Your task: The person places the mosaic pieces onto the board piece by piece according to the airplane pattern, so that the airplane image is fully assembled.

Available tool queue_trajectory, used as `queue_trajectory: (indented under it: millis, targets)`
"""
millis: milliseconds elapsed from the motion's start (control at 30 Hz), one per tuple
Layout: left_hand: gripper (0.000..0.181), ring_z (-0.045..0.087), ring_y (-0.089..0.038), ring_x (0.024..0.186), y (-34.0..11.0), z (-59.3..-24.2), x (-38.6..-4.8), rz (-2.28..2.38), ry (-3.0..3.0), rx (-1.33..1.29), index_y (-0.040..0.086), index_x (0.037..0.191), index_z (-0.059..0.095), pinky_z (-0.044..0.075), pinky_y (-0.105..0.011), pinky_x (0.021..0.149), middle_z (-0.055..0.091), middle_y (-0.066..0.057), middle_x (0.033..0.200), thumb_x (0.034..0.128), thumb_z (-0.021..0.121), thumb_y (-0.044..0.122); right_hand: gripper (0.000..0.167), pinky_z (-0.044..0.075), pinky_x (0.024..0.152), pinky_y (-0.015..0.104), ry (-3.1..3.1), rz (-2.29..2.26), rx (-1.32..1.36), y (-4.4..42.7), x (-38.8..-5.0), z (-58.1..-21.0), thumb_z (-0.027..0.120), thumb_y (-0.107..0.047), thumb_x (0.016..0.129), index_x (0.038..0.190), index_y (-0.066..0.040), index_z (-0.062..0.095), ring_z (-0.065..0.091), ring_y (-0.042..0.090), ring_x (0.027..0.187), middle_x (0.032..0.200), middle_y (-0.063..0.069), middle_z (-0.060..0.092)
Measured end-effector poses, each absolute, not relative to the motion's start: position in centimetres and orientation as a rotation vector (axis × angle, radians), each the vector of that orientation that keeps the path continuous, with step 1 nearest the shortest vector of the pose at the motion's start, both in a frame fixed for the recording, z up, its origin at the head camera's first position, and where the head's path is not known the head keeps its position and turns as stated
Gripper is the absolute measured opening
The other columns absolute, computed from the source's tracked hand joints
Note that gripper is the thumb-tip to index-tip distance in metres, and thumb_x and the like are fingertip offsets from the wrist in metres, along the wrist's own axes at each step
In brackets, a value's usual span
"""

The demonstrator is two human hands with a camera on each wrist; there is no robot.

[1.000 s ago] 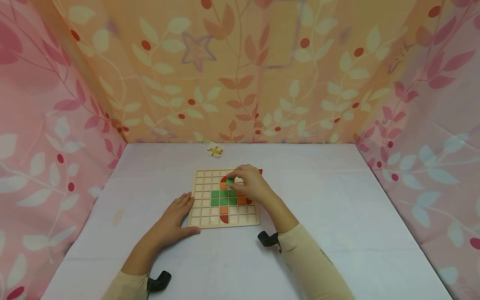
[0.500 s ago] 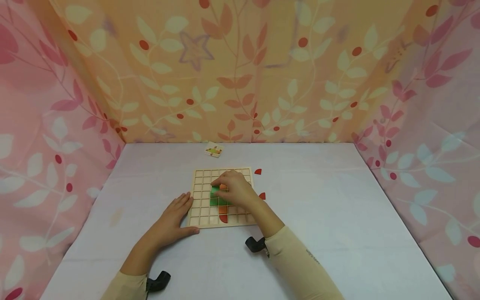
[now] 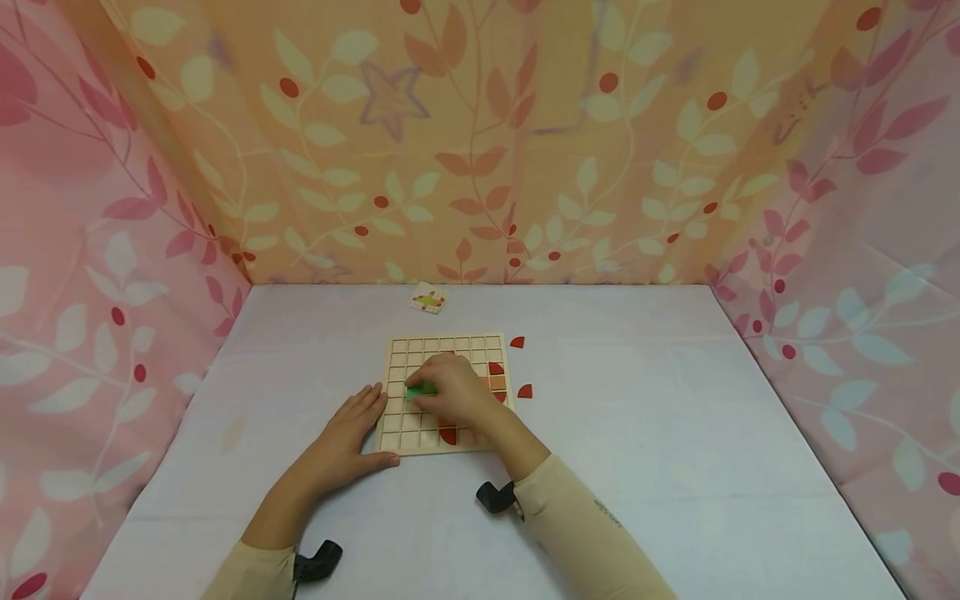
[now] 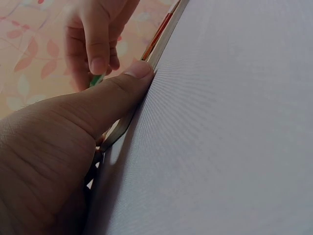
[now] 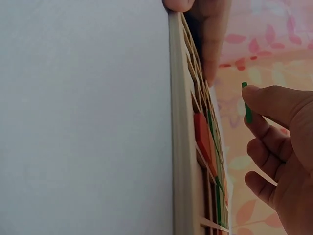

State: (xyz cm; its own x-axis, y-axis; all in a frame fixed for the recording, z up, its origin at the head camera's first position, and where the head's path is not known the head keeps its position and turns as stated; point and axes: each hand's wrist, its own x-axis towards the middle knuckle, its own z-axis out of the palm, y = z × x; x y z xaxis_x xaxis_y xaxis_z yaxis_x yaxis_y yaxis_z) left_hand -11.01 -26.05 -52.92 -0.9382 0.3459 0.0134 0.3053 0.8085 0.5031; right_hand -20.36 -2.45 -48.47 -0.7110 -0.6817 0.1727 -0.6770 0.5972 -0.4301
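Observation:
A wooden grid board (image 3: 395,422) lies on the white table, with orange and red pieces in some of its cells. My right hand (image 3: 463,393) is over the board's middle and pinches a small green square tile (image 5: 247,104) between thumb and finger. In the right wrist view the tile is edge-on, apart from the board. Part of the coloured pattern is hidden under this hand. My left hand (image 3: 345,442) rests at the board's near left corner, fingers along the left edge. Its thumb (image 4: 115,95) touches the front edge in the left wrist view.
Two red quarter-round pieces (image 3: 518,342) lie on the table just right of the board. Behind the board, near the back edge, is a small patterned card (image 3: 428,298). Floral curtains (image 3: 480,142) enclose the back and both sides.
The right hand has moved left and slightly nearer across the board with the green tile, uncovering the red pieces on the right. The left hand has stayed in place.

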Motion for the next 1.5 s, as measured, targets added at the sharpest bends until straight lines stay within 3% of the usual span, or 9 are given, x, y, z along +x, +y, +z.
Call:
queue_trajectory:
  millis: [200, 733, 967, 1500]
  targets:
    - [0.108, 0.015, -0.037, 0.158, -26.0, -52.8, -11.0, 0.802, 2.927, 0.556, 0.001, 0.159, 0.032, 0.018, -0.060, 0.124, 0.021, -0.014, 0.170, 0.0820, 0.078, 0.061, 0.031, 0.044, 0.108, 0.040, 2.797, -0.711, -1.184, -3.1, -20.4, -49.4, 0.078, -0.038, 0.091, 0.119, -0.025, 0.078, 0.061, 0.011, 0.114, 0.112, -0.014, 0.072]
    - [0.109, 0.017, -0.038, 0.157, -26.2, -52.9, -11.1, 0.813, 2.943, 0.580, 0.000, 0.159, 0.033, 0.020, -0.062, 0.122, 0.024, -0.016, 0.169, 0.0813, 0.078, 0.062, 0.028, 0.045, 0.094, 0.038, 2.849, -0.576, -1.172, -4.0, -20.2, -50.1, 0.077, -0.035, 0.090, 0.116, -0.028, 0.078, 0.057, 0.012, 0.104, 0.110, -0.011, 0.072]
    - [0.110, 0.013, -0.033, 0.159, -26.3, -53.1, -11.2, 0.784, 2.917, 0.552, 0.004, 0.161, 0.030, 0.018, -0.058, 0.125, 0.020, -0.011, 0.171, 0.0822, 0.076, 0.065, 0.025, 0.043, 0.092, 0.036, 2.845, -0.560, -1.146, -4.1, -20.1, -50.2, 0.078, -0.034, 0.089, 0.114, -0.028, 0.079, 0.057, 0.011, 0.106, 0.108, -0.012, 0.070]
    - [0.110, 0.012, -0.034, 0.159, -26.2, -53.2, -11.1, 0.799, 2.907, 0.542, 0.004, 0.161, 0.030, 0.017, -0.058, 0.125, 0.019, -0.011, 0.171, 0.0814, 0.077, 0.064, 0.023, 0.041, 0.090, 0.035, 2.821, -0.563, -1.157, -4.1, -20.1, -50.0, 0.078, -0.033, 0.089, 0.111, -0.029, 0.080, 0.054, 0.012, 0.106, 0.108, -0.012, 0.069]
